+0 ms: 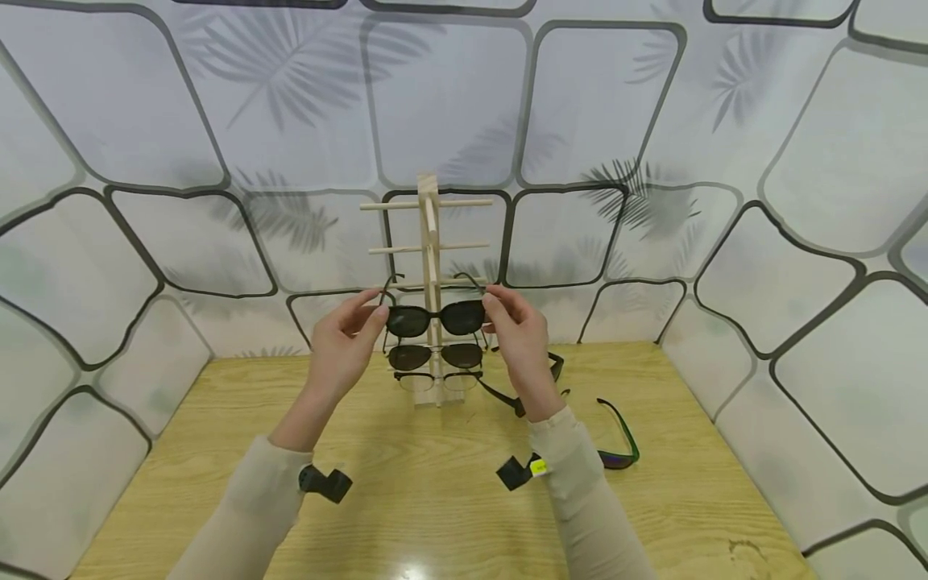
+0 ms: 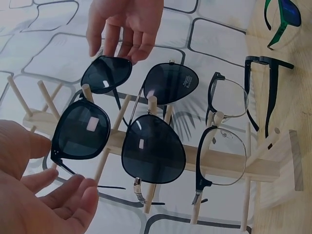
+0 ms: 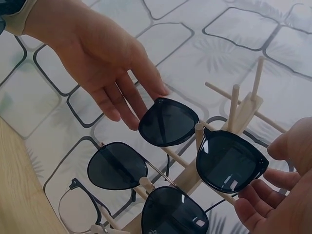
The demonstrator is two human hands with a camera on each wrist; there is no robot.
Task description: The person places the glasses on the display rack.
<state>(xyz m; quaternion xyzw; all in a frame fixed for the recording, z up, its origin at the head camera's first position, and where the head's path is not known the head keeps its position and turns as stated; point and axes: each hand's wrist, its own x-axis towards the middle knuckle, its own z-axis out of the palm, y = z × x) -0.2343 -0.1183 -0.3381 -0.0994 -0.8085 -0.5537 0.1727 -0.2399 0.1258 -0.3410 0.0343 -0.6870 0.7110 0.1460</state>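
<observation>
A wooden glasses rack (image 1: 428, 189) with crosswise pegs stands upright at the back of the table. Black sunglasses (image 1: 461, 318) with dark lenses sit across its middle, their bridge over the front peg. My left hand (image 1: 341, 346) holds their left outer corner, thumb at the hinge and fingers about the temple. At the opposite corner my right hand (image 1: 524, 342) pinches the frame between thumb and fingers. Just below hang thin metal-framed aviator sunglasses (image 2: 153, 148). Lowest on the rack are clear-lensed browline glasses (image 2: 222, 156). The upper pegs hold no glasses.
On the table (image 1: 406, 499), black glasses (image 1: 519, 405) lie right of the rack, partly hidden by my right forearm. Green-and-black sunglasses (image 1: 619, 459) lie farther right. A patterned wall covering (image 1: 449, 105) encloses the back and sides.
</observation>
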